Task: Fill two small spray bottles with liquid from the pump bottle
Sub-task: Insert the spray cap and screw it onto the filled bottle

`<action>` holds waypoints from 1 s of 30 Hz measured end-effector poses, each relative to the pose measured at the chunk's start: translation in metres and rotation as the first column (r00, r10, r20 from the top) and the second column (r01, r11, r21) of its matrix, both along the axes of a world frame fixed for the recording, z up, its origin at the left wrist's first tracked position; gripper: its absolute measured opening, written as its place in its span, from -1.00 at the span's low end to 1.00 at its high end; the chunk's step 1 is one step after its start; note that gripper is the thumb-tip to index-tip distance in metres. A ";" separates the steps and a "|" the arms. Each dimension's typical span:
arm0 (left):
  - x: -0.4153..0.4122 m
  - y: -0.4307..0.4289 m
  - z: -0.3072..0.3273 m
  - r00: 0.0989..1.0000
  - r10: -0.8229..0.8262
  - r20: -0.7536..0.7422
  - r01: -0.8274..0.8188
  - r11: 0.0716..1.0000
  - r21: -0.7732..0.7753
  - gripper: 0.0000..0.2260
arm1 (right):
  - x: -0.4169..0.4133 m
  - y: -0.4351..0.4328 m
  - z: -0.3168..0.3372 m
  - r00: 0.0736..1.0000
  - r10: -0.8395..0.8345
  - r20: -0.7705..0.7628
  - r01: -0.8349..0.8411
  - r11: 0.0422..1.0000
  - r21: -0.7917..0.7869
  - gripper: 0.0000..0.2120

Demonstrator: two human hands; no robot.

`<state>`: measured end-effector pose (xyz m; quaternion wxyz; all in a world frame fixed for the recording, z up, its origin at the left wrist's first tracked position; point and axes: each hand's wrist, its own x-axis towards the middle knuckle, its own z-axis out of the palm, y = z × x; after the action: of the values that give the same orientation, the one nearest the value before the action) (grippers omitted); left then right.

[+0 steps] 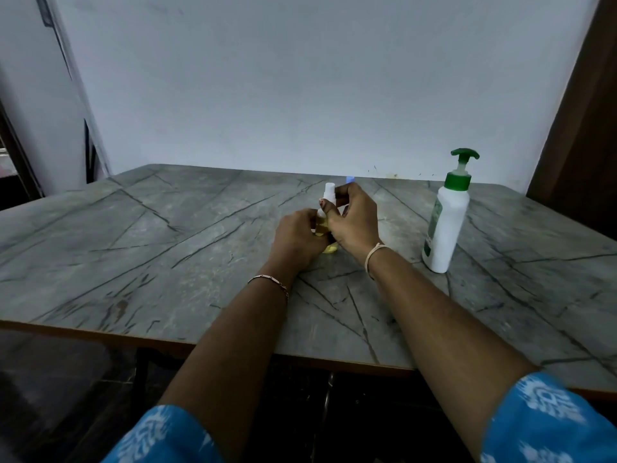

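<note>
A small spray bottle (323,225) with yellowish liquid and a white spray head stands on the table between my hands. My left hand (298,237) grips its body from the left. My right hand (354,219) curls round the bottle's upper part, thumb against the neck just under the white head. A bluish cap tip (350,179) shows just above my right fingers; what it belongs to is hidden behind that hand. The white pump bottle (445,225) with a green pump head stands upright to the right, apart from both hands.
The grey marble-patterned table (167,255) runs up to a pale wall at the back. Its front edge lies under my forearms. A dark wooden frame (581,128) rises at the right, and a doorway opens at the far left.
</note>
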<state>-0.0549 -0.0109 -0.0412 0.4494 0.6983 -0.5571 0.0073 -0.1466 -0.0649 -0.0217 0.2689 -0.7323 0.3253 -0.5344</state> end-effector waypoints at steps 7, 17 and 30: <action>-0.006 0.004 0.000 0.998 0.051 -0.026 -0.052 0.998 -0.023 -0.63 | -0.006 -0.001 -0.003 0.999 0.025 0.025 -0.027 0.998 0.059 -0.76; -0.001 0.010 0.001 0.981 0.167 -0.100 -0.170 0.985 -0.019 -0.56 | -0.008 0.006 -0.005 0.984 -0.177 0.004 0.176 0.980 -0.094 -0.78; 0.011 0.017 0.004 0.910 0.405 -0.091 -0.402 0.914 0.046 -0.50 | -0.019 0.000 -0.007 0.960 -0.279 0.012 0.279 0.960 0.037 -0.68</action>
<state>-0.0435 0.0064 -0.0370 0.4561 0.8035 -0.3781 0.0581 -0.1652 -0.0650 -0.0290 0.2063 -0.6698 0.4320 -0.5675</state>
